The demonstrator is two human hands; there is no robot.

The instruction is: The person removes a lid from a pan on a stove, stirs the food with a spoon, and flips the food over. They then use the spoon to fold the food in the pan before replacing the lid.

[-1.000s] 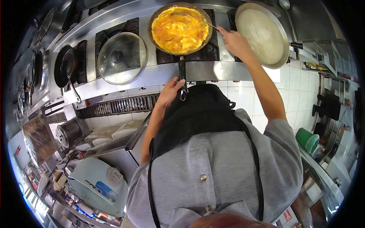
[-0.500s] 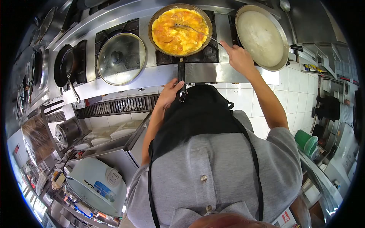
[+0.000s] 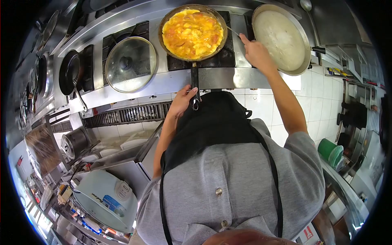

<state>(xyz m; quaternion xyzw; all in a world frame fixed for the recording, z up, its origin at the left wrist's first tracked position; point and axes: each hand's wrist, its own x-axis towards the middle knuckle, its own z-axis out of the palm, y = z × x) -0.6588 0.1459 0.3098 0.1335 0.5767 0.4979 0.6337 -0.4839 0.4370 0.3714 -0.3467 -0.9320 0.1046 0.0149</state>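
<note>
My left hand (image 3: 182, 99) is closed around the black handle of a frying pan (image 3: 195, 79) on the burner. Inside the pan lies a yellow egg mixture (image 3: 192, 34) with orange-red pieces, partly set and glossy. My right hand (image 3: 258, 55) grips a thin metal utensil (image 3: 233, 31) to the right of the pan. Its shaft points left and meets the pan's right rim; the shape of its head cannot be made out now.
A wide pan of whitish liquid (image 3: 281, 41) stands close right of my right hand. Left of the frying pan sits a glass lid (image 3: 130, 64) over a burner, then a dark pan (image 3: 67, 77) holding a utensil. A ladle (image 3: 307, 8) lies at the upper right.
My right hand has drawn the utensil right and slightly down, so its head no longer lies over the middle of the egg. My left hand stays on the pan handle.
</note>
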